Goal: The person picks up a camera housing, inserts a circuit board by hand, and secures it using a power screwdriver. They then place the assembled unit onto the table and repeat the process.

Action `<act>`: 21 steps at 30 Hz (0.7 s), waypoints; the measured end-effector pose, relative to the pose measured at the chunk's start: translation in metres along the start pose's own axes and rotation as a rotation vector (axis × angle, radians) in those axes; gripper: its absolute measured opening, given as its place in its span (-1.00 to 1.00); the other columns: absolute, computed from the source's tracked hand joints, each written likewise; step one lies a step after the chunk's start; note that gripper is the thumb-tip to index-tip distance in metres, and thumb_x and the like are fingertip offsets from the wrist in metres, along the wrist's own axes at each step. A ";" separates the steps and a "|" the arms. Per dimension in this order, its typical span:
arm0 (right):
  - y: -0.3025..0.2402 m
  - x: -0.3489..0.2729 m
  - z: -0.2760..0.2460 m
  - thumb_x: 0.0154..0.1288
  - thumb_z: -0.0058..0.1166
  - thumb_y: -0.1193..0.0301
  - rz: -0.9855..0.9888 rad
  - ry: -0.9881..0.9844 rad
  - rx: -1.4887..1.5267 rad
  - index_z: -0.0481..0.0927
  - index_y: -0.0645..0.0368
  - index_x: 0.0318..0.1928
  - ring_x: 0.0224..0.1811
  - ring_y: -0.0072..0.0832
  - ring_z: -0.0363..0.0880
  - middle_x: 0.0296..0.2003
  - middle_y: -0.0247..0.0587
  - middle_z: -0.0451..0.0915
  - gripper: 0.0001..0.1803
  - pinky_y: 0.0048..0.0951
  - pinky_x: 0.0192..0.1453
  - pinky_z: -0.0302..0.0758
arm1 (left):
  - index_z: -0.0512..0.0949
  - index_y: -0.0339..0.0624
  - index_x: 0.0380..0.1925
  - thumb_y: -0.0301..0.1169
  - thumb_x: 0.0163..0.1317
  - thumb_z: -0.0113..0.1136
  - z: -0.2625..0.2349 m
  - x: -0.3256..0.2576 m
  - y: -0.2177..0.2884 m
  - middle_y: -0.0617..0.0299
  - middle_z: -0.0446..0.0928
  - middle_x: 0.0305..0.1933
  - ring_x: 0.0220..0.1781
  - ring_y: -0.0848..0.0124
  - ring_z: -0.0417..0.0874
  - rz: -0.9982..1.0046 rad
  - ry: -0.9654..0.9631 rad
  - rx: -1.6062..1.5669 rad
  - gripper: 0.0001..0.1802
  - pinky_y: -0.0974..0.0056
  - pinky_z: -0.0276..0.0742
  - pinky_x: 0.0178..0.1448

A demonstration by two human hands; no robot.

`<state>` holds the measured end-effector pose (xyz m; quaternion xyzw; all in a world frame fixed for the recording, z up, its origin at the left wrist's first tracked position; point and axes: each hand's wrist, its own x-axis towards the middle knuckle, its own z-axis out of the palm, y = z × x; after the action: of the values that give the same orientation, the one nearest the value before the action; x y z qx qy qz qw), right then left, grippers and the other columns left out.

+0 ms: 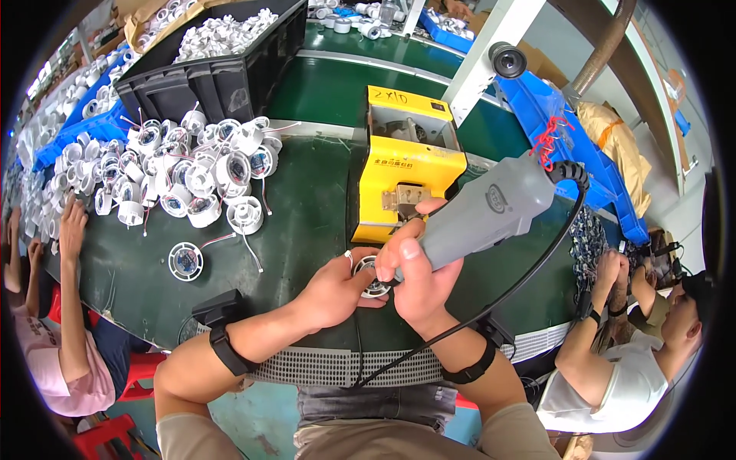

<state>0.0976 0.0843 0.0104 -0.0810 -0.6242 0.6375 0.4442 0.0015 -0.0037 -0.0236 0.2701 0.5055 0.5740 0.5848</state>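
Observation:
In my right hand (418, 280) is a grey electric screwdriver (491, 207), tilted down to the left, its black cord looping from the top end back toward me. Its tip meets a round white housing (376, 289) on the green table. My left hand (337, 290) grips that housing from the left, fingers closed about its rim and hiding part of it. Just beyond my hands stands a yellow screw feeder (410, 172) with an open top. Left of my hands a single white round housing with a circuit board (185, 262) lies face up, its wire stretched out to the right.
A heap of white housings with wires (199, 172) covers the table's left. Behind it stands a black crate (222, 84) of small white parts. Blue trays (575, 146) and a white post (491, 57) are at right. Co-workers sit on both sides (613, 360), hands on the table.

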 end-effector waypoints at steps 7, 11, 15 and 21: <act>0.014 -0.007 -0.011 0.26 0.07 0.43 -0.075 -0.140 -0.120 0.13 0.30 0.08 -0.67 -0.53 0.34 -0.58 -0.20 0.41 -0.51 -0.48 -0.54 0.39 | 0.26 -0.39 0.19 -0.41 0.45 -0.17 0.000 0.002 -0.002 0.05 0.48 0.02 0.00 0.30 0.60 -0.005 -0.014 0.066 -0.62 0.25 0.66 0.06; -0.003 -0.010 -0.014 0.23 0.11 0.46 -0.041 -0.091 0.161 0.14 0.30 0.09 -0.64 -0.54 0.37 -0.56 -0.22 0.42 -0.48 -0.48 -0.53 0.39 | 0.49 -0.31 -0.01 -0.50 0.27 0.02 -0.012 -0.004 0.017 0.05 0.57 -0.15 -0.25 0.28 0.66 0.328 0.117 0.561 -0.71 0.29 0.65 -0.10; -0.008 -0.006 -0.016 0.22 0.10 0.50 0.029 -0.013 0.165 0.22 0.31 0.09 -0.63 -0.57 0.38 -0.52 -0.28 0.44 -0.52 -0.49 -0.52 0.41 | 0.58 -0.21 -0.17 -0.63 0.04 0.08 -0.030 -0.011 0.052 0.01 0.57 -0.23 -0.28 0.07 0.62 0.833 0.495 1.157 -0.69 0.20 0.56 -0.18; 0.009 -0.010 -0.016 0.14 0.22 0.42 0.049 0.033 -0.109 0.40 0.24 0.07 -0.40 -0.56 0.50 -0.36 -0.29 0.53 -0.51 -0.47 -0.28 0.45 | 0.54 -0.19 -0.05 -0.72 -0.02 0.06 -0.100 -0.004 0.068 -0.08 0.41 0.13 -0.17 0.06 0.60 0.774 1.020 1.403 -0.53 0.14 0.54 -0.07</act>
<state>0.1098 0.0913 -0.0053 -0.1309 -0.6485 0.6119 0.4335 -0.1154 -0.0205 0.0038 0.4252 0.8050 0.3420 -0.2329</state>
